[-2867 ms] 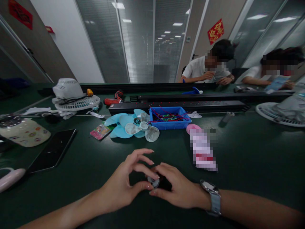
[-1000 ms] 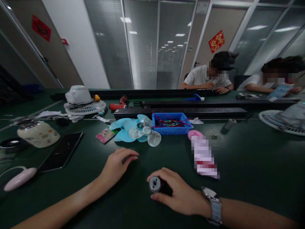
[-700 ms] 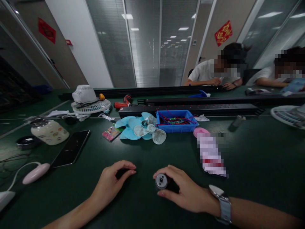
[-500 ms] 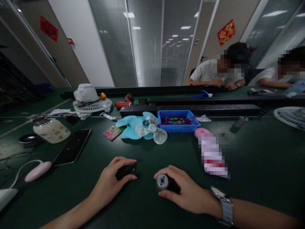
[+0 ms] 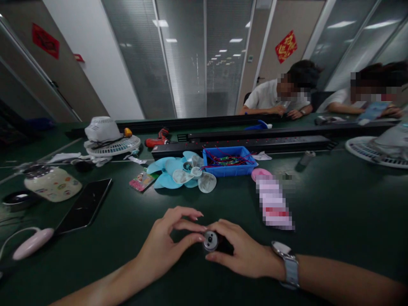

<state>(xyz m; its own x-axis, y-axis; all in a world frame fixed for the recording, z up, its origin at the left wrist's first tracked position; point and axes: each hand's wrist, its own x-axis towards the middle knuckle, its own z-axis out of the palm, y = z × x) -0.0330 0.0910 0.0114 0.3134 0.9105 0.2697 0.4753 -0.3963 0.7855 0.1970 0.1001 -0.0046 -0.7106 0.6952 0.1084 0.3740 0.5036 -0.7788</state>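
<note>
The right hand (image 5: 244, 248) grips a metal cylinder (image 5: 210, 241), thumb on the near side and fingers on the far side, its round, holed end face turned up toward the camera. The cylinder is just above or on the green table (image 5: 338, 212), in front of the person; which of the two cannot be told. The left hand (image 5: 168, 242) reaches in from the other side, thumb and forefinger brought close together at the cylinder's rim and the other fingers loosely bent; whether it pinches anything small cannot be told. A watch (image 5: 290, 270) sits on the right wrist. Beyond the hands lie light-blue fan blades (image 5: 165, 180) with a greyish clear set (image 5: 207, 182) on top, touching or just beside a blue tray (image 5: 232, 171) that holds red wires (image 5: 219, 157). A bright packet (image 5: 140, 182) lies left of the blades. Right of the tray is a pink item (image 5: 276, 208), partly pixelated, and farther right stands a second cylinder (image 5: 308, 157). To the left lie a dark tablet (image 5: 84, 206) and a cream jar (image 5: 54, 183). A red drill (image 5: 156, 142) rests near the black bars (image 5: 248, 145). Across the table sit two people (image 5: 264, 95) in white tops.
</note>
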